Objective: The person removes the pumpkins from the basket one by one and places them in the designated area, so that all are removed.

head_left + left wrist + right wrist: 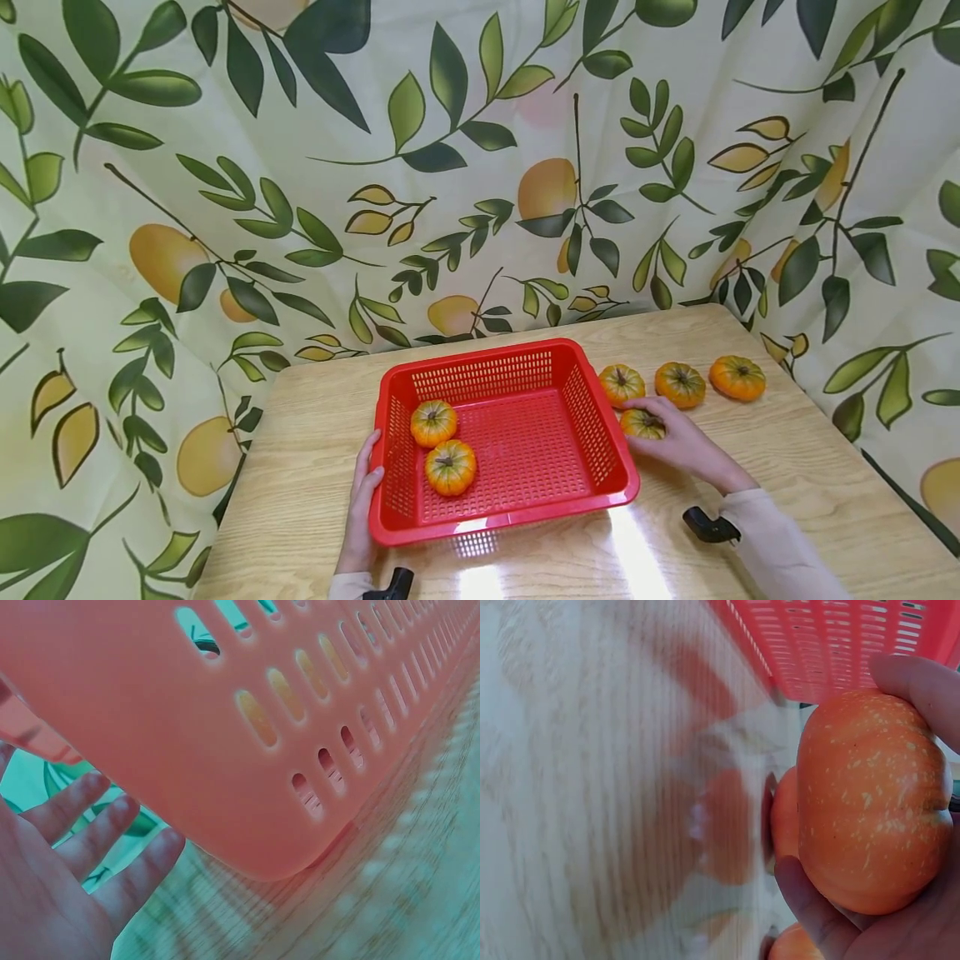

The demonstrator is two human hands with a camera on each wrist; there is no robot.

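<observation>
In the head view a red plastic basket [525, 450] with slotted walls stands on the table, two small orange pumpkins [450, 468] inside it at the left. My left hand [362, 504] is at the basket's left side; the left wrist view shows its fingers [142, 870] spread and nearly straight beside the basket's corner. Just past the basket's right wall, my right hand [678, 437] grips another small pumpkin [642, 425]. The right wrist view shows this pumpkin [874, 802] between thumb and fingers, raised off the tabletop.
Three more pumpkins [681, 384] sit in a row on the wooden table [315, 417], right of the basket; the nearest is close to its wall. Behind the table hangs a leaf-and-fruit patterned cloth [450, 208]. Black wrist devices [711, 527] sit by both sleeves.
</observation>
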